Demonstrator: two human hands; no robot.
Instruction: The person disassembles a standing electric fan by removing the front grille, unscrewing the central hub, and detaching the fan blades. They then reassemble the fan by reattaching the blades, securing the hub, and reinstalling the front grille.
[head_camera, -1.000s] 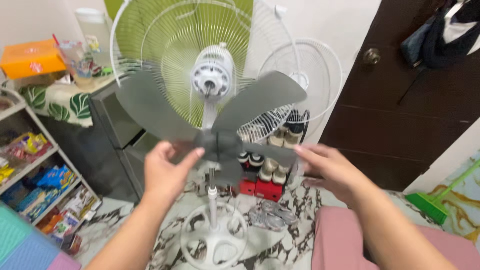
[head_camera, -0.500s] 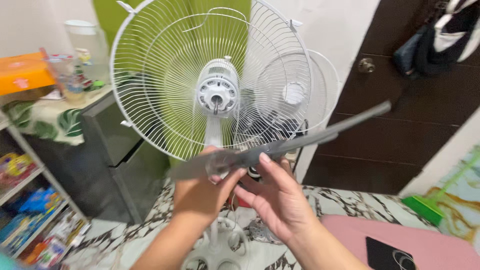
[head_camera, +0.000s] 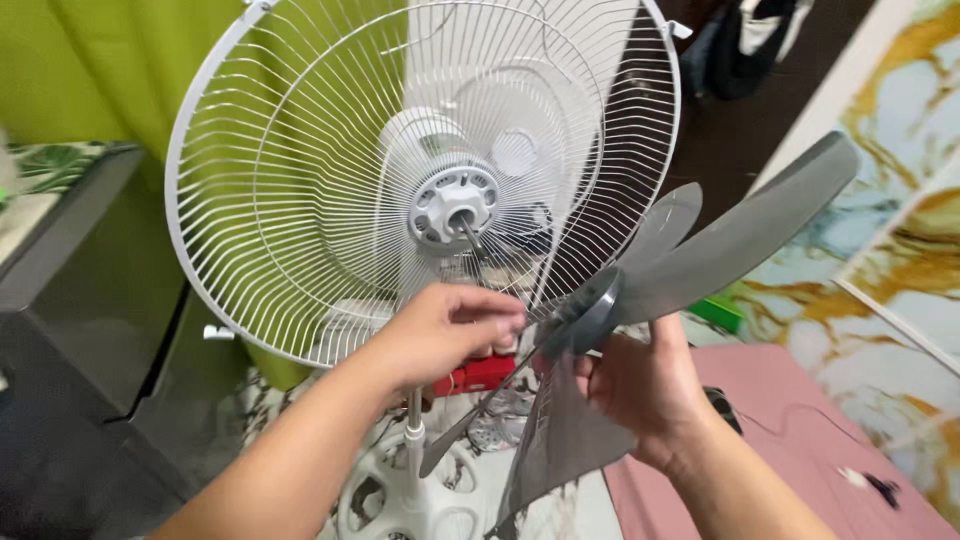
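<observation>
Nearest me, lower centre, my right hand (head_camera: 650, 395) grips the hub of the translucent grey plastic three-blade fan propeller (head_camera: 690, 260), which is off the fan and tilted edge-on toward the right of the frame. My left hand (head_camera: 450, 330) is pinched shut just beside that hub; I cannot tell what it pinches. Behind, the white wire rear guard (head_camera: 300, 200) is mounted on the white stand (head_camera: 412, 440). The bare metal motor shaft (head_camera: 470, 235) pokes from the round white motor housing (head_camera: 452, 205), so I judge the blade unmounted, front guard absent. Blade tips lie near the guard's rim; open room sits right, over the pink mat (head_camera: 780, 450).
</observation>
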